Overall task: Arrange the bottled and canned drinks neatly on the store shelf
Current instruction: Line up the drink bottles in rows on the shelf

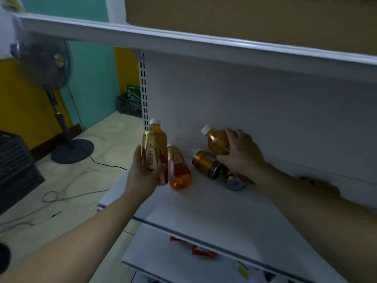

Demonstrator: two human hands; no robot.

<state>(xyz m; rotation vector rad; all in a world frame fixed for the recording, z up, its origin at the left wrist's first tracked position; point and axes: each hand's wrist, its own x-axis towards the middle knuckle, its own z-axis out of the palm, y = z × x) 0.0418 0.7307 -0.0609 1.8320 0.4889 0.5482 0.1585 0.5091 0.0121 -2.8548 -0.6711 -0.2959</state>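
My left hand (pixel 142 172) grips an amber drink bottle (pixel 154 146) with a white cap, held upright above the left end of the white shelf (pixel 204 203). My right hand (pixel 240 154) grips a second amber bottle (pixel 216 141), tilted with its white cap pointing up-left near the back panel. A third amber bottle (pixel 179 170) lies on its side on the shelf beside the left hand. A gold can (pixel 206 164) lies on its side under the right hand, and another can (pixel 236 181) lies by my right wrist, its silver end facing me.
An upper shelf (pixel 183 43) hangs overhead with a cardboard box (pixel 255 17) on it. A lower shelf (pixel 183 254) holds red snack packets (pixel 202 251). A standing fan (pixel 47 66), dark crates (pixel 14 166) and loose cables (pixel 61 197) occupy the floor at left.
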